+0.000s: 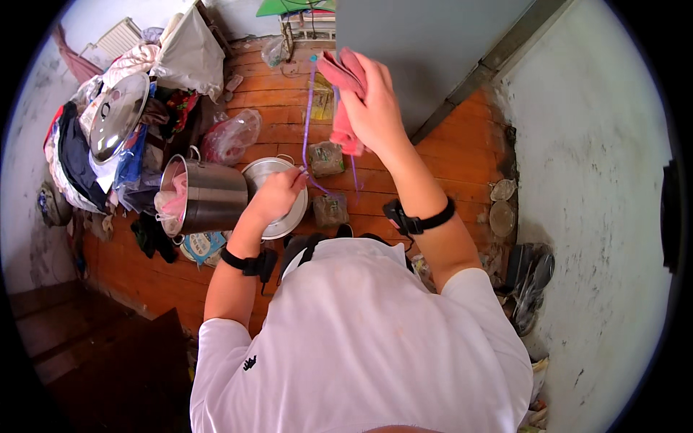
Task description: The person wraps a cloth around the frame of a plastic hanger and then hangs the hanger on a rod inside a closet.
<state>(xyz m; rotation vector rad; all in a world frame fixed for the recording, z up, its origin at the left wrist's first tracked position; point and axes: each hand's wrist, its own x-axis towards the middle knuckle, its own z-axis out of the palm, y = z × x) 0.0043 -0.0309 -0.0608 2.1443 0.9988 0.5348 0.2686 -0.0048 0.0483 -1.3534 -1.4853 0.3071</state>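
Pink cloth [346,137], folded over on itself, is bunched in the person's right hand [375,101], which grasps it above the wooden floor [455,173], in front of a grey panel [411,58]. A thin purple cord [308,115] hangs beside the cloth, runs down to the left hand [278,193] and trails past it to the right. The left fingers are curled in and pinch the cord; their tips are partly hidden. A black band [249,264] circles the left wrist, and another [433,218] the right forearm.

The left hand is over a round, pale metal dish [290,216]. Just beside that, to the left, is a steel pot [220,198] with pink fabric [172,200] in its mouth. Farther left, a shiny lid [119,119] rests on a heap of clothes [76,162]. A clear plastic bag [234,133] lies behind the pot. Between the two hands and nearer the person, two wrapped packages [326,157] sit on the floorboards, near the dish and apart from each other.
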